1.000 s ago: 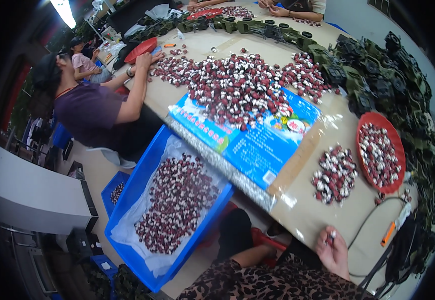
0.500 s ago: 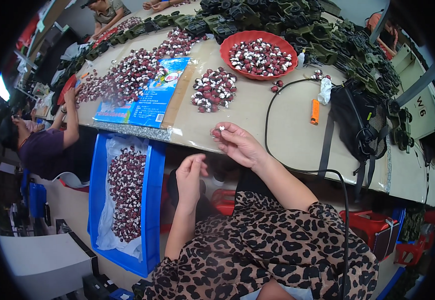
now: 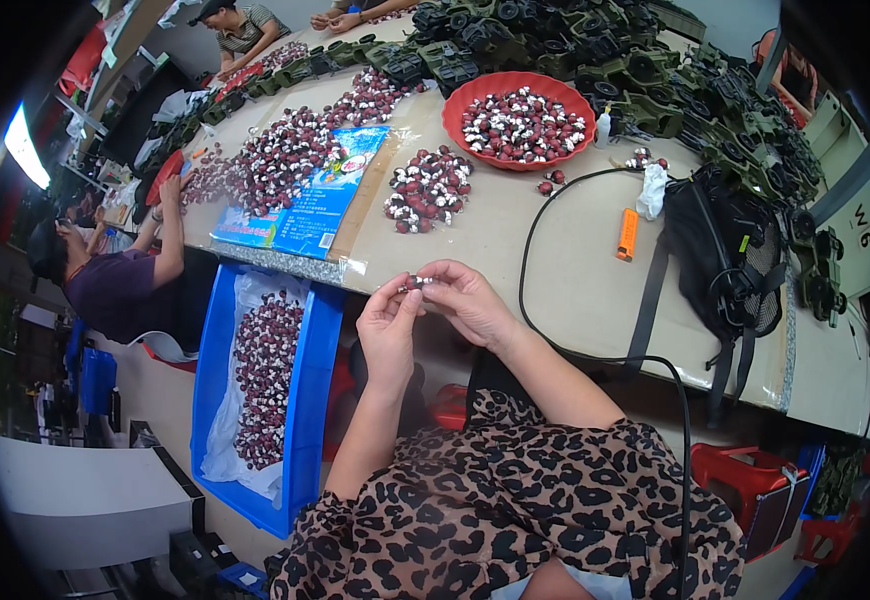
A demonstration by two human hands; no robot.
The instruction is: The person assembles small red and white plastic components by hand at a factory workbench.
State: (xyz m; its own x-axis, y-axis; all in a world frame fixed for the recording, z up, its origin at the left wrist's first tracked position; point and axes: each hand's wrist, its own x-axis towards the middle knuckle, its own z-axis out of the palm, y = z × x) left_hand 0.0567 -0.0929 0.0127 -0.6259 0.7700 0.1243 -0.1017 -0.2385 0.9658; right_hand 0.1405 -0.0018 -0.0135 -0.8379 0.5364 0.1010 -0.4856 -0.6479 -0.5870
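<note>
In front of my body, at the table's near edge, both hands meet. My left hand (image 3: 388, 330) and my right hand (image 3: 472, 306) pinch a small round dark-red and white piece (image 3: 416, 283) between their fingertips. Fingers cover part of it. Beyond them on the table lies a loose heap of similar red and white pieces (image 3: 425, 188). A red scalloped bowl (image 3: 451, 125) farther back holds many more. Left of the heap, a larger spread of these pieces (image 3: 280, 155) partly covers a flat blue printed bag (image 3: 327, 205).
Below the table edge at left stands a blue bin (image 3: 303, 470) of pieces. A black cable (image 3: 527, 250) curves across the table near an orange object (image 3: 627, 236) and a black backpack (image 3: 730, 260). Dark green toy vehicles (image 3: 645, 75) pile up behind. Other people sit around the table.
My left hand has risen to the right and closed on the piece alongside my right hand's fingers. The whole view has shifted slightly.
</note>
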